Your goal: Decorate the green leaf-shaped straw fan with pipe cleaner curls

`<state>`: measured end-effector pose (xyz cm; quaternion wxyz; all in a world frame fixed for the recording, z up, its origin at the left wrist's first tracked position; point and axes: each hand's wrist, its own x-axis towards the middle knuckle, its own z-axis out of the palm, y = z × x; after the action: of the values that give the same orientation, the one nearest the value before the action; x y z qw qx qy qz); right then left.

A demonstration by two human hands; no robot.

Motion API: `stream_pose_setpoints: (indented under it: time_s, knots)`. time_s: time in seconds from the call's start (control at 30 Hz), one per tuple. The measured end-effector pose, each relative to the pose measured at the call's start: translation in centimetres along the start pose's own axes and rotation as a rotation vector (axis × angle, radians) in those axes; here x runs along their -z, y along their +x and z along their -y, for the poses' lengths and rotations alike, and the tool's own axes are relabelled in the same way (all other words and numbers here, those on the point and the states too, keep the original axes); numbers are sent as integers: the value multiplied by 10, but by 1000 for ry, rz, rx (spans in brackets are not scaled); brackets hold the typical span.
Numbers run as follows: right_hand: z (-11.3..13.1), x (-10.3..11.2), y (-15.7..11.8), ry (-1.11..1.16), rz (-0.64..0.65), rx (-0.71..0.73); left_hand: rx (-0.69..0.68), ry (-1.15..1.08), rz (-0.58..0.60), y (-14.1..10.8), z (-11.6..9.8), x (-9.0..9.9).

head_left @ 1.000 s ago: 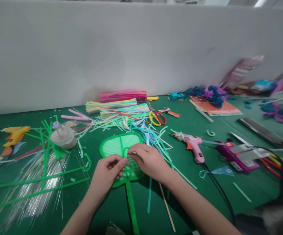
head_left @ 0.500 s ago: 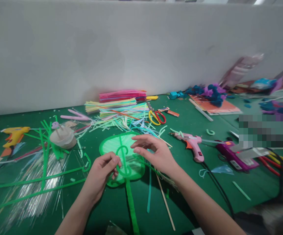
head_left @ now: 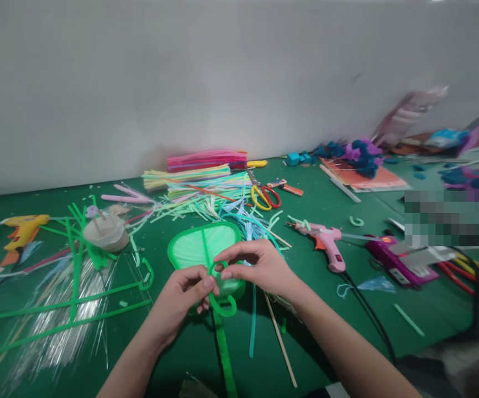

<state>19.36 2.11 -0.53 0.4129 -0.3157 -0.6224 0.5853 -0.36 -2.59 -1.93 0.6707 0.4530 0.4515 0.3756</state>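
Note:
A bent green pipe cleaner (head_left: 225,307) with curled ends is pinched between the fingertips of my left hand (head_left: 189,293). The thumb and forefinger of my right hand (head_left: 259,269) close on its upper curl. Beneath both hands lies a light green leaf-shaped panel (head_left: 189,247) with a darker green edge and midrib. Its green wrapped stem (head_left: 224,354) runs toward the near edge. My fingers hide part of the bent piece and of the panel.
A pink glue gun (head_left: 326,243) lies right of my hands, its cord trailing forward. Scissors (head_left: 266,198) and pipe cleaner bundles (head_left: 198,185) are behind. At left are a yellow glue gun (head_left: 24,229), a cup (head_left: 106,232) and clear strands (head_left: 52,326).
My right hand has moved down and left and now grips the green curl. The bent piece has turned and shifted slightly right, with my left hand still holding it.

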Motion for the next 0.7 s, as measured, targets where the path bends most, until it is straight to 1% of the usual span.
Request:
stream_pose_setpoints:
  time_s: [0.13,0.2,0.27,0.33,0.43,0.53,0.6,0.7]
  knots:
    - [-1,0,0,-18,-20,12,34,13,-19,0,0,-2]
    - [-1,0,1,20,-22,27,27,-6,-52,2,0,-3]
    - [-1,0,1,87,-33,43,-14,-39,-132,4,-2,-4]
    - [-2,0,3,160,-64,31,-76,-76,-237,6,-3,-5]
    - [-6,-2,5,233,-106,-58,-152,-120,-364,8,-5,-5]
    - [-11,-8,6,344,-82,-168,-187,-143,-435,9,-4,-4]
    - [-12,-12,5,487,-47,-253,-183,-139,-430,9,-4,-4]
    - [-12,-15,3,688,17,-371,-167,-129,-389,9,-3,-5]
